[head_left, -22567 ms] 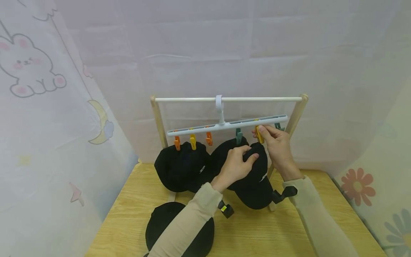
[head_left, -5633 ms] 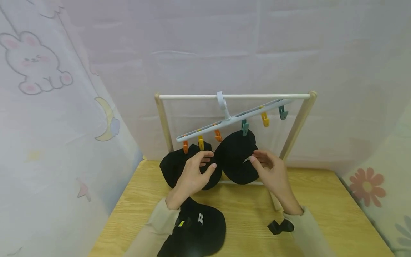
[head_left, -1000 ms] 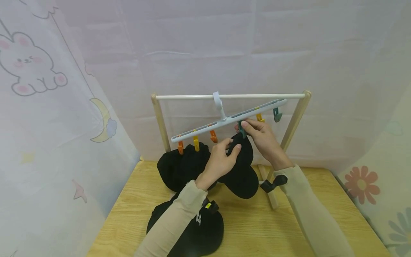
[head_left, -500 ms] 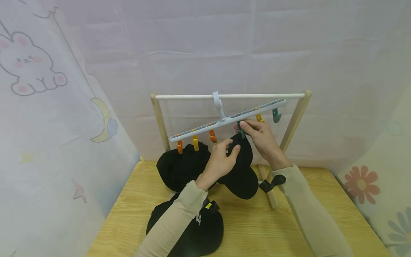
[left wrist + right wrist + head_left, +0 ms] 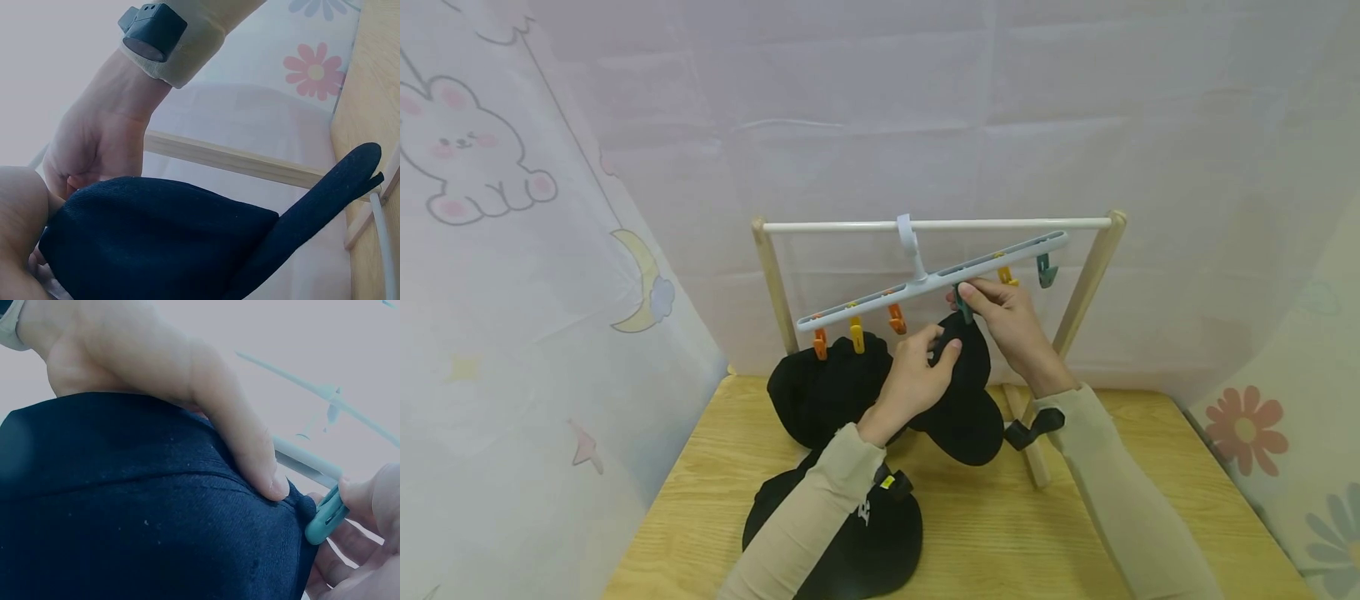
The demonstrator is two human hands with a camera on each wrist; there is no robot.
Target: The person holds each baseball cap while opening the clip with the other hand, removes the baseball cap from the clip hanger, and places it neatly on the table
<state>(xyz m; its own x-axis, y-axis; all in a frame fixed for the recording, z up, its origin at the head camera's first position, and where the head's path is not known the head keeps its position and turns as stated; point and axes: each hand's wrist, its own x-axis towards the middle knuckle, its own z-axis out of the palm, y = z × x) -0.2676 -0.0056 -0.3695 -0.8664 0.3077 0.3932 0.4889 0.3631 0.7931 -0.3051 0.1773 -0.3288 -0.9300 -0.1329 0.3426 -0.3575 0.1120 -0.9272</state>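
My left hand [image 5: 913, 375] grips a black baseball cap [image 5: 966, 417] near its crown, thumb on the near side. The right hand [image 5: 1007, 325] pinches a green clip [image 5: 964, 305] at the cap's top edge. In the right wrist view the clip [image 5: 327, 515] meets the cap fabric [image 5: 156, 537] beside my left thumb. This clip hangs from a pale blue clip hanger [image 5: 917, 287], tilted with its right end up. Another black cap [image 5: 823, 396] hangs at the left below an orange clip [image 5: 820, 343] and a yellow clip [image 5: 857, 335].
The hanger hooks over the white bar [image 5: 1015, 224] of a wooden-legged rack [image 5: 1090, 283] on the wooden table [image 5: 985, 542]. Black headwear with a white letter [image 5: 880, 554] lies in front, partly under my left forearm. A yellow clip [image 5: 1006, 273] and green clip [image 5: 1046, 271] hang at right.
Earlier my right hand pinched the right yellow clip at another cap, which no longer hangs there. Both hands then moved to the middle cap. Over the last second they barely move.
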